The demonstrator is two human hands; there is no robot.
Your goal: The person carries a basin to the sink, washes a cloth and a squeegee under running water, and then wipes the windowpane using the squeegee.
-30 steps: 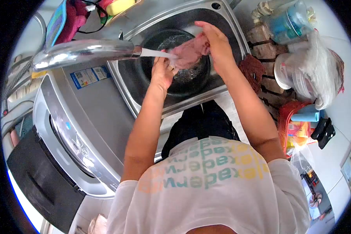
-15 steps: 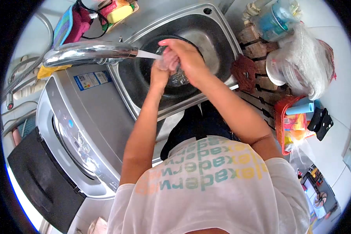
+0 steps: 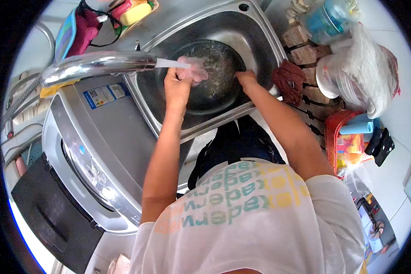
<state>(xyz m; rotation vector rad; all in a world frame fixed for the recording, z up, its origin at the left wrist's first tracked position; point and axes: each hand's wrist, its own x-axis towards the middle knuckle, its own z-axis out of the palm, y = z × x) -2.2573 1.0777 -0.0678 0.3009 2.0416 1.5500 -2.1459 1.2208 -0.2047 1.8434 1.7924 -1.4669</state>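
My left hand [image 3: 177,89] is closed on a pale pink, soft, wet-looking piece [image 3: 194,72], and I cannot make out exactly what it is. Water from the chrome faucet [image 3: 100,66] falls onto that piece. Below it, a round dark basin [image 3: 214,104] holds rippling water inside the steel sink [image 3: 255,41]. On the basin's right side, my right hand [image 3: 246,80] has its fingers wrapped over the rim.
To the left stands a grey washing machine [image 3: 109,137] with its dark lid [image 3: 55,214] raised. A slatted wooden rack [image 3: 313,93] at the right carries a brown cloth [image 3: 288,82] and plastic tubs [image 3: 326,77]. An orange-red basket [image 3: 332,141] sits nearer my right arm.
My hands were together under the water stream. The right hand has moved right to the basin rim; the left keeps the pink piece under the faucet.
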